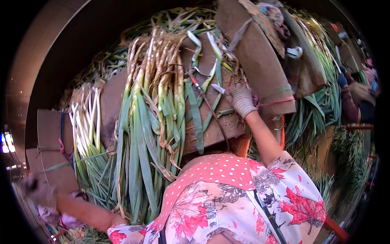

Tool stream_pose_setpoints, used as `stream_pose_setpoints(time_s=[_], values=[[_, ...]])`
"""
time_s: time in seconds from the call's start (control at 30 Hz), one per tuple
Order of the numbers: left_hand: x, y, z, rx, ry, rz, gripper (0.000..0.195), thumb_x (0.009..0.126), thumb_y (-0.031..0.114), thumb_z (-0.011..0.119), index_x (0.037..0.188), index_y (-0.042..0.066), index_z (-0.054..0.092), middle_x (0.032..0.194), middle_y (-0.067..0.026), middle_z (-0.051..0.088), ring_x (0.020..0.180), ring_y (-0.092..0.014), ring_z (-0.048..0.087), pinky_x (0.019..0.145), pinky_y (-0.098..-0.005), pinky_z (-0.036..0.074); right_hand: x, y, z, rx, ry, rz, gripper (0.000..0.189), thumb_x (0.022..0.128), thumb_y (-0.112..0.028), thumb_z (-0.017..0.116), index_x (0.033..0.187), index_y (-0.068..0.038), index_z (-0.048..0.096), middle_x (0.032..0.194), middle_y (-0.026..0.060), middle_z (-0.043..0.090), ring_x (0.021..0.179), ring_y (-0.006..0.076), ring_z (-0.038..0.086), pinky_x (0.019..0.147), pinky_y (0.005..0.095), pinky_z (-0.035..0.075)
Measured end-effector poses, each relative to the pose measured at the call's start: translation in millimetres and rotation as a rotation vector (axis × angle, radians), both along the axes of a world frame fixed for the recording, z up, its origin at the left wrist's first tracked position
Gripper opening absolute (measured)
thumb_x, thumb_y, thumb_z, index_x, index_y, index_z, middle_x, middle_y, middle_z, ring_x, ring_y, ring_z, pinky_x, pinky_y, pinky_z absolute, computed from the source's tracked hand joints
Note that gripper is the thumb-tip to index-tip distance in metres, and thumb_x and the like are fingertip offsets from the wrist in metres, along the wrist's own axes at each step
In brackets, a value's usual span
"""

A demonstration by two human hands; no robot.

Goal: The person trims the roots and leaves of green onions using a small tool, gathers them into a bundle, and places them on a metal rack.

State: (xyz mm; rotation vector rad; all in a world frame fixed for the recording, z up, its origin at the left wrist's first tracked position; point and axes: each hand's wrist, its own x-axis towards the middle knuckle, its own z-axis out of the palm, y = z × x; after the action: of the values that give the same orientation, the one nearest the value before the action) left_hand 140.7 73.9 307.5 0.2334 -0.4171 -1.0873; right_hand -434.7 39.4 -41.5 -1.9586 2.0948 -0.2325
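Observation:
A bundle of unpeeled green onions (158,70), roots up and soil on the stalks, leans over a brown board (225,122) before me. My right hand (239,99), in a ribbed pale glove, is at the board's right side near loose roots and leaf scraps. A white piece (218,88) juts out beside its thumb; what it is and whether the fingers grip it, I cannot tell. Left of it lies a thin dark hose (214,109) with a red-banded nozzle (195,81). My left hand (38,190), in a dark glove, is blurred at the far left, away from the onions.
Cleaner white-stalked onions (88,119) stand at the left by cardboard flaps (54,128). Torn leaves (195,113) lie on the board. Brown sheets (256,61) bound with pink cord rise at the right. Beyond are more onions (323,70) and another person's gloved hand (342,80).

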Motion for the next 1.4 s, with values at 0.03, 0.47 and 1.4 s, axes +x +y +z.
stream_pose_setpoints(time_s=[0.03,0.47,1.4], values=[[-16.3,0.2,16.6,-0.036,-0.078,-0.036,0.007,0.089,0.013,0.064,0.087,0.009,0.059,0.075,0.0018,0.052,0.062,-0.007,0.049,0.057,-0.0223,0.041,-6.9,1.6,13.8,0.002,0.129,-0.022,0.034,0.086,-0.035,0.065,0.112,-0.013,0.066,0.102,0.0122,0.065,0.093,0.0304,0.064,0.08,0.0407,0.051],[-364.5,-35.4,-135.4,0.063,-1.051,-1.092,0.023,0.091,0.023,0.06,0.101,0.003,0.057,0.088,-0.0085,0.063,0.076,-0.015,0.06,0.065,-0.0267,0.049,52.9,130.2,74.8,-0.223,-1.209,0.051,0.023,0.092,-0.006,0.056,0.11,-0.009,0.069,0.103,0.0063,0.068,0.092,0.0152,0.061,0.079,0.0314,0.051],[-235.8,-87.1,-287.2,-0.389,-2.119,-0.193,0.035,0.076,0.012,0.068,0.11,0.005,0.062,0.101,-0.0188,0.064,0.097,-0.037,0.06,0.088,-0.0457,0.048,95.7,-88.3,-59.8,-0.096,0.032,-0.094,0.09,0.071,-0.049,0.074,0.142,-0.005,0.04,0.132,0.0175,0.051,0.127,0.034,0.046,0.109,0.0516,0.027]])
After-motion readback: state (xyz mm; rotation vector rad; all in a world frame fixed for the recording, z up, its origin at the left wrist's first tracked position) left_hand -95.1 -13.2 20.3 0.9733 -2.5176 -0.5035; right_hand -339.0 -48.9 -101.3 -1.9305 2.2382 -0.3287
